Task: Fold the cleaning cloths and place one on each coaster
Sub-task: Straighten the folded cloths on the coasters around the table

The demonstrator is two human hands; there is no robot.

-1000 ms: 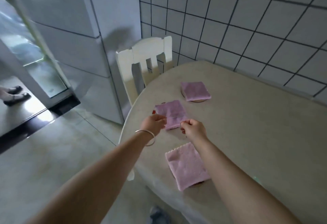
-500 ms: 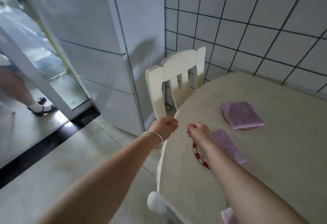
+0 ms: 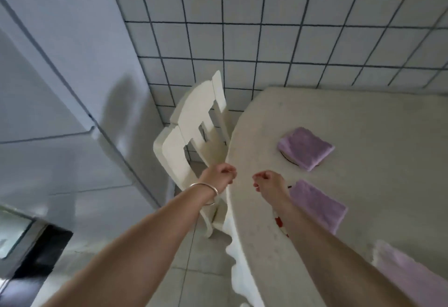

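Note:
Three folded purple cloths lie on the cream table (image 3: 363, 122). The far cloth (image 3: 306, 148) covers a round coaster (image 3: 289, 160) whose rim peeks out. The middle cloth (image 3: 317, 206) rests on a red-and-white coaster (image 3: 279, 221), mostly hidden by my right forearm. The near cloth (image 3: 409, 275) sits at the bottom right; what lies under it is hidden. My left hand (image 3: 219, 177), with a silver bangle on the wrist, hovers at the table's left edge with fingers curled and nothing in them. My right hand (image 3: 268, 182) is loosely closed and empty, just left of the middle cloth.
A white chair (image 3: 194, 137) stands against the table's left edge, just beyond my left hand. A grey refrigerator (image 3: 60, 76) fills the left side. A tiled wall (image 3: 291, 28) runs behind the table. Tiled floor (image 3: 198, 258) lies below.
Both hands let go of the middle cloth and drew back to the left, closing loosely. The view swung left and tilted, so the cloths now sit at the right.

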